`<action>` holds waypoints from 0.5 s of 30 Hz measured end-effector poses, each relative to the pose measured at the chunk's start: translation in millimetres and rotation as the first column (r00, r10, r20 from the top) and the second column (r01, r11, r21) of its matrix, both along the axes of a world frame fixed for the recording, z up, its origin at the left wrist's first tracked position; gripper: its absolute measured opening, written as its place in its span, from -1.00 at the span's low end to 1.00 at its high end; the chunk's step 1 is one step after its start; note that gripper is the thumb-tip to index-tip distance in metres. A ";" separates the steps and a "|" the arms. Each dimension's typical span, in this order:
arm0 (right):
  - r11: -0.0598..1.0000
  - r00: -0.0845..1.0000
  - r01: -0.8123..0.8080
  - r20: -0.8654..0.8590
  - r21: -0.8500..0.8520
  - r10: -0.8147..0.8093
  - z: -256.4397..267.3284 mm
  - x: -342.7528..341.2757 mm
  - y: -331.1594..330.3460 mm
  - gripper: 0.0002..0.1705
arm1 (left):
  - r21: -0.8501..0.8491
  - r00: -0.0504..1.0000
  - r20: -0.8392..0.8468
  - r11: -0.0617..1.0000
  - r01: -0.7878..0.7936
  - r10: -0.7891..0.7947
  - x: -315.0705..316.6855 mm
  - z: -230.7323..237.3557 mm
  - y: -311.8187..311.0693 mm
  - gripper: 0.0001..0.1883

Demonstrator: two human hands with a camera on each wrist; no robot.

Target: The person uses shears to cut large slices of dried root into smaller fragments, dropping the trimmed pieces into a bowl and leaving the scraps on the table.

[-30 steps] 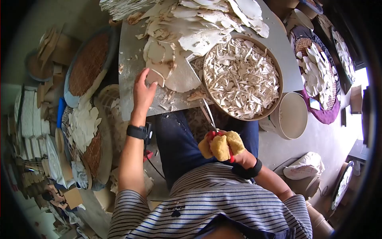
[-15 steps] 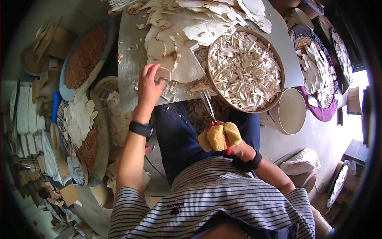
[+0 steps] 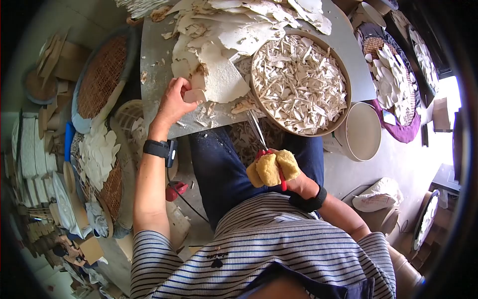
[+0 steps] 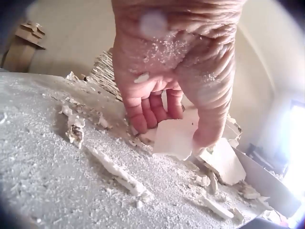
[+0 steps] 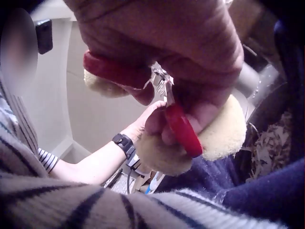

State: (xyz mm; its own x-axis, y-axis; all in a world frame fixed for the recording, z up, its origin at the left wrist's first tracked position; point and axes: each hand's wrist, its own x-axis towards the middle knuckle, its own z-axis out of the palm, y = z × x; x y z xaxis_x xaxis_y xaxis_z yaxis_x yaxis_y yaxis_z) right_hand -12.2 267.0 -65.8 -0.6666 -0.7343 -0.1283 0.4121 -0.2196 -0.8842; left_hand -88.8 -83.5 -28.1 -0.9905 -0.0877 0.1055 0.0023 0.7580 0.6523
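My left hand (image 3: pixel 170 108) is over the near left part of the grey table, pinching a small flat white piece (image 4: pixel 172 138) between thumb and fingers. White dust coats the palm. A larger white sheet (image 3: pixel 224 77) lies just beyond that hand. My right hand (image 3: pixel 301 185), low in front of the striped shirt, grips scissors (image 3: pixel 257 130) by their red handles (image 5: pixel 183 131). The blades point away toward the table edge, close together. Thick yellow pads (image 3: pixel 269 169) cover several fingers of this hand, and hide part of the handles.
A round tray (image 3: pixel 349 94) full of white strips stands right of the sheets, overhanging the near edge. Behind lies a heap of white sheets (image 3: pixel 249 32). A white bucket (image 3: pixel 363 132) is at the right; woven trays (image 3: pixel 102 74) stand at the left. Scraps and dust litter the table (image 3: pixel 154 112).
My left hand's fingers have gone from reaching over the small white piece to pinching it, drawing it slightly toward me. The scissor blades, wider apart a second ago, are now closer together.
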 end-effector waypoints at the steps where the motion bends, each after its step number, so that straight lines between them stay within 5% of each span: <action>1: 1.000 1.000 -0.002 0.014 -0.005 0.002 0.1 0.1 -0.6 -0.26 | -0.033 0.999 0.018 0.999 -0.033 0.033 -0.8 -3.9 0.2 -0.66; 6: 0.998 0.997 -0.033 -0.071 0.051 0.036 4.2 -4.3 -0.6 -0.28 | -0.003 0.993 -0.075 0.996 -0.093 0.093 1.0 -13.6 4.5 -0.74; 8: 0.998 0.995 -0.034 -0.087 0.050 0.038 2.0 -3.7 1.6 -0.29 | 0.249 0.994 0.058 0.962 -0.109 0.098 7.1 -3.1 5.4 -0.83; 10: 1.000 1.000 -0.005 -0.020 -0.021 0.004 -14.5 0.4 1.0 -0.29 | 0.597 0.980 0.161 0.780 -0.188 0.113 12.3 -9.2 -1.6 -0.83; 15: 0.999 0.993 -0.052 -0.106 0.011 0.053 14.1 -9.7 -4.1 -0.27 | 0.946 0.988 0.148 0.286 -0.151 0.032 48.0 27.2 22.5 -0.69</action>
